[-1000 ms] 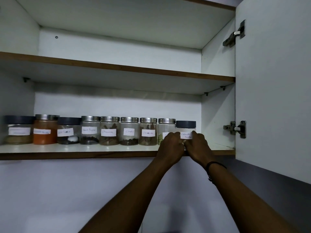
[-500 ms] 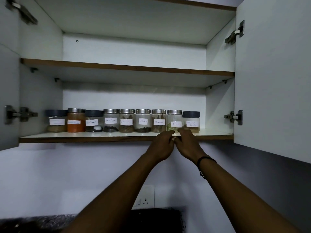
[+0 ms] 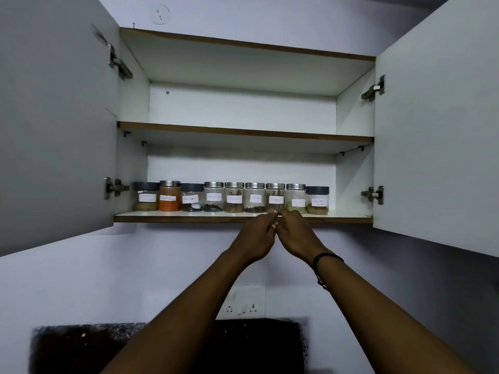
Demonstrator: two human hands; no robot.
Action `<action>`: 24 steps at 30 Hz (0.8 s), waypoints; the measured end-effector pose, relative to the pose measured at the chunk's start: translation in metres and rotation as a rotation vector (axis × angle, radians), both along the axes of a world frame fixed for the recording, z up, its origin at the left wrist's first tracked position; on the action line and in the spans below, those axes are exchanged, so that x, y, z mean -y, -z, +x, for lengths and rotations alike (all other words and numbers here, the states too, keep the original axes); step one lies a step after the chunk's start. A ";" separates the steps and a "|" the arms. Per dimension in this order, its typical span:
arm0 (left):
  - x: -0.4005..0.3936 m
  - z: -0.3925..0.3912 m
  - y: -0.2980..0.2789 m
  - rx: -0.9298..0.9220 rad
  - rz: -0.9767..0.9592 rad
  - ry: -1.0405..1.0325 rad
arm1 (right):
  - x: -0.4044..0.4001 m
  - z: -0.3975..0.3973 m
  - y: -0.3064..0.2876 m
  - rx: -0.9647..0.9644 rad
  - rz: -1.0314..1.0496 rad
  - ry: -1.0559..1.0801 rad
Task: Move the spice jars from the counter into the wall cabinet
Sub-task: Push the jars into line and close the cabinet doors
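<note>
**On the lower shelf: nine spice jars, row complete; hands withdrawn**

Item: the coriander powder jar (image 3: 317, 200), dark lid, white handwritten label, at the right end of the row. A second ago both hands were closed round it at the shelf front; half a second ago they had let go and dropped to the shelf lip. It now stands upright and free, just beside the steel-lidded jar (image 3: 296, 198) on its left.

Row: nine spice jars (image 3: 234, 197) in all, side by side on the lower shelf (image 3: 189, 218) of the wall cabinet (image 3: 353, 182), labels forward, none tilted. Some shelf is left bare to the right of the last jar. Upper shelf (image 3: 243, 130) bare as far as can be seen.

Reading for the task: this jar counts as placed. What shows of the counter (image 3: 81, 346) at the bottom of the view is dark and carries no jar that can be made out, so the move looks finished or nearly so.

Left hand (image 3: 255, 238): below the shelf edge, fingers loosely curled, gripping nothing.

Right hand (image 3: 295, 236): beside it, fingertips meeting the left's, loosely curled and empty; its topmost finger overlaps the shelf lip, contact uncertain. Dark band (image 3: 325, 259) on the wrist.

Surroundings: left door (image 3: 54, 130) and right door (image 3: 437, 144) wide open; wall socket (image 3: 241, 302) below.
</note>
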State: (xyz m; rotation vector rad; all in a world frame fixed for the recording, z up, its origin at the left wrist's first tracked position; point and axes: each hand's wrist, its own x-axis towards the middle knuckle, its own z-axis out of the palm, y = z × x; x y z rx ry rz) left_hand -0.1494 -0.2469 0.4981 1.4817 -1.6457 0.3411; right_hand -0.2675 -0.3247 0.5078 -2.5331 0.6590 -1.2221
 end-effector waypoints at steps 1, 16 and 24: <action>-0.012 0.000 0.001 0.003 0.002 0.003 | -0.012 0.000 0.001 -0.004 -0.001 -0.001; -0.145 -0.044 -0.004 0.213 -0.113 -0.348 | -0.140 -0.041 -0.006 -0.063 -0.332 0.138; -0.181 -0.078 -0.011 0.391 -0.159 -0.639 | -0.163 -0.085 -0.015 -0.032 -0.509 0.214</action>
